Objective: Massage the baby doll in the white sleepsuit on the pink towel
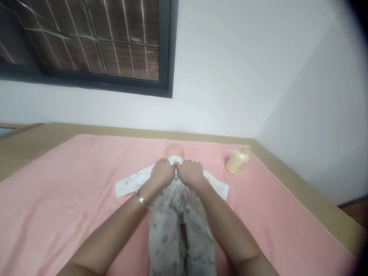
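Both fists closed: left hand (162, 173), right hand (191, 173) pinch neckline of white printed cotton romper (172, 226) on peach plastic doll (175, 149). Likely best: edges aligned, gentle even pull.

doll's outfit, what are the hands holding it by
Both the left hand and right hand grip the doll's outfit at its neckline, side by side, just under the doll's head.

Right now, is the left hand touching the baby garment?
Touching: head view shows the left hand curled on the baby garment near its collar.
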`<state>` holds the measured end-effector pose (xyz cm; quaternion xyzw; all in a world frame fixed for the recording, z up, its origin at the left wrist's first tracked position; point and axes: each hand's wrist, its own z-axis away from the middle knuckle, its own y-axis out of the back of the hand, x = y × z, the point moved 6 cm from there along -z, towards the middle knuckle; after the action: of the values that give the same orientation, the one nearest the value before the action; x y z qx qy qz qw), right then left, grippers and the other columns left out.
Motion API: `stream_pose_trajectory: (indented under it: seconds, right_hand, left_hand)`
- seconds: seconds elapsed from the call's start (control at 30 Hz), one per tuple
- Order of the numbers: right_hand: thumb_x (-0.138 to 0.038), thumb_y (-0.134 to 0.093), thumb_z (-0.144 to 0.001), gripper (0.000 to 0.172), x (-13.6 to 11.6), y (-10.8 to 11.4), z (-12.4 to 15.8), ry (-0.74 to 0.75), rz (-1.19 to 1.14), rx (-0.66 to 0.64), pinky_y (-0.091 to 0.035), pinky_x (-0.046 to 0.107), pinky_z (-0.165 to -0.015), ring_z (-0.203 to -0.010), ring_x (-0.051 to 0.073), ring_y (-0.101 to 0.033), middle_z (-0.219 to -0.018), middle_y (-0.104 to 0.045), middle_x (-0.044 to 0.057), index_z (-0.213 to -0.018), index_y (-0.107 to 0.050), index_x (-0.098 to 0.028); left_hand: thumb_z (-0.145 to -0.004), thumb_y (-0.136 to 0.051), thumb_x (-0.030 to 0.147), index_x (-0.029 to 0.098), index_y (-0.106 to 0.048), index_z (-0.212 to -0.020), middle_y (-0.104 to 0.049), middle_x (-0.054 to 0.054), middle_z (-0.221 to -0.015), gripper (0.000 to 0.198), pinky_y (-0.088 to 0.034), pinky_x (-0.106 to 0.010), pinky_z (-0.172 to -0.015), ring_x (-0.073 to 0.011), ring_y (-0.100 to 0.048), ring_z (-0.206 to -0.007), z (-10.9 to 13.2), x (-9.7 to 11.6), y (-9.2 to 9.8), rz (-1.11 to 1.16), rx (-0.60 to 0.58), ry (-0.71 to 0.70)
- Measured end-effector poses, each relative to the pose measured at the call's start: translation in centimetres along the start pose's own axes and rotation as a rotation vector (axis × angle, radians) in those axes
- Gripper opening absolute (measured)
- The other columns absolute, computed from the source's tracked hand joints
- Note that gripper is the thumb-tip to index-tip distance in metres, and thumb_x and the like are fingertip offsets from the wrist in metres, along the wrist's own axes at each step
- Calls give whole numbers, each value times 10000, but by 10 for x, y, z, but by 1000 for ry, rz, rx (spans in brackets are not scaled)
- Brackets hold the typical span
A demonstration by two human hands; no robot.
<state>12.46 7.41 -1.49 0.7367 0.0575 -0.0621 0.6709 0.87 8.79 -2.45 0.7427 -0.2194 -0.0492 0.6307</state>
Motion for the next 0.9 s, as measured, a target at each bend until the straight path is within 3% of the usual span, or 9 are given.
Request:
stream_pose_trajectory:
  seconds: [0.1,0.17,0.27,0.37,0.53,0.63,0.8,0.9]
  right_hand:
    - [-551,-185,-970,669,-1,-1,-5,20,-16,-7,-319,473,-949,-1027,324,-595,-1044,-655,224,-1059,-647,-76]
    - [-530,-153,-982,667,7,-6,-17,-1,-82,-81,-331,448,-957,-1049,301,-593,-1082,-655,202,-1083,-650,-96]
    - [-522,-121,-983,685,19,-10,-32,-36,-224,-215,-406,370,-889,-1058,276,-599,-1149,-641,186,-1131,-645,-106]
    - [-486,-144,-985,655,22,-4,-26,-52,-215,-224,-429,360,-854,-1040,281,-608,-1148,-641,192,-1122,-649,-93]
    - [-351,-310,-954,430,1,11,2,83,8,-74,-437,386,-800,-941,294,-631,-1034,-674,181,-1056,-654,-114]
    - [-270,-355,-930,356,0,6,-3,95,-8,-97,-433,360,-809,-948,277,-634,-1027,-677,176,-1034,-664,-127]
    - [-297,-260,-967,458,26,-5,-30,-69,-161,-208,-444,324,-809,-1032,266,-618,-1158,-641,181,-1104,-656,-114]
    - [-391,-174,-986,578,29,-4,-24,-85,-150,-221,-446,366,-820,-1032,292,-615,-1144,-644,194,-1108,-658,-101]
  left_hand:
    - [-965,-232,329,92,-609,-1047,-645,-172,-1050,453,-411,-352,-875,-249,-591,-989,-9,-9,5,68,15,71]
    - [-963,-245,323,83,-600,-1087,-640,-175,-1075,447,-410,-358,-883,-251,-589,-997,-5,-3,7,54,22,61]
    - [-941,-308,273,32,-584,-1127,-589,-232,-1169,411,-357,-415,-965,-289,-537,-1096,12,18,9,-93,42,-66]
    - [-930,-320,227,18,-607,-1083,-580,-252,-1158,386,-313,-464,-1000,-312,-504,-1136,22,32,8,-175,61,-185]
    - [-972,-218,267,43,-642,-1010,-645,-212,-1019,481,-393,-394,-894,-263,-592,-965,-3,6,6,-91,39,-14]
    - [-985,-168,330,62,-663,-942,-676,-188,-930,565,-411,-380,-851,-261,-620,-891,-14,-7,4,-59,9,91]
    - [-957,-266,305,13,-612,-1062,-632,-241,-1057,465,-380,-426,-904,-303,-584,-1003,6,13,10,-145,79,56]
    - [-940,-309,287,1,-575,-1130,-597,-257,-1132,435,-360,-437,-942,-311,-543,-1083,14,27,14,-163,101,-53]
